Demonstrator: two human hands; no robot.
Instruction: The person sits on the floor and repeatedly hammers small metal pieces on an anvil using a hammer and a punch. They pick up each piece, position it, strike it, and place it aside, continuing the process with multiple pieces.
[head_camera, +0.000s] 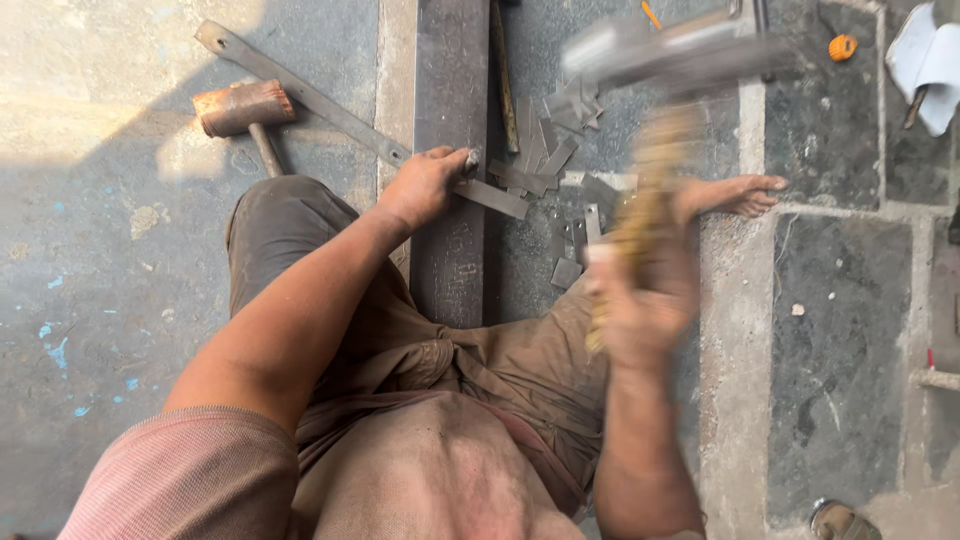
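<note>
Floor (120, 300): bare concrete and stone slabs, spare mallet (243, 108) upper left.
Left hand (425, 185): fingers clenched on metal strip (300, 95), pinning it across steel bar (450, 150), centre.
Right hand (645, 305): gripping raised, blurred hammer (680, 55).
Advice: strike clear of the fingers.

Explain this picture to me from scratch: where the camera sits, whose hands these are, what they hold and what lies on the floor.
There is no machine here. The one camera is worn on a person's head and looks down, so you see that person's own arms, lap and a bare foot. They sit on a stone floor. The left hand presses a long metal strip onto a dark steel bar lying on the floor. The right hand grips the handle of a hammer, raised and blurred by motion. Short cut metal pieces lie heaped beside the bar. A second, rusty mallet lies unused on the floor to the left.
</note>
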